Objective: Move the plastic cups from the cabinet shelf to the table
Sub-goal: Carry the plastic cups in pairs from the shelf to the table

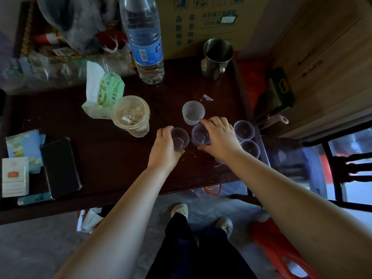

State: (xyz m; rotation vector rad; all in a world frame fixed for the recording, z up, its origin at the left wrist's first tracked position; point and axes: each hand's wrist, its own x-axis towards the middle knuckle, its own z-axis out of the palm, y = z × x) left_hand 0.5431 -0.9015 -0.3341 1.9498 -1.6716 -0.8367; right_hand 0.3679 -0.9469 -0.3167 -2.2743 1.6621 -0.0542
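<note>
Head | left hand [165, 147], right hand [220, 136] grip clear cups [180, 138] [199, 135] | frosted cup [192, 112], jar [130, 116] behind

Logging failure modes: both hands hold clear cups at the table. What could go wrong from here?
The right hand gripping its clear plastic cup sits beside the frosted plastic cup; a nudge may tip it. The two clear cups near the dark wooden table's right edge lie by the right forearm, which might sweep them off.
</note>
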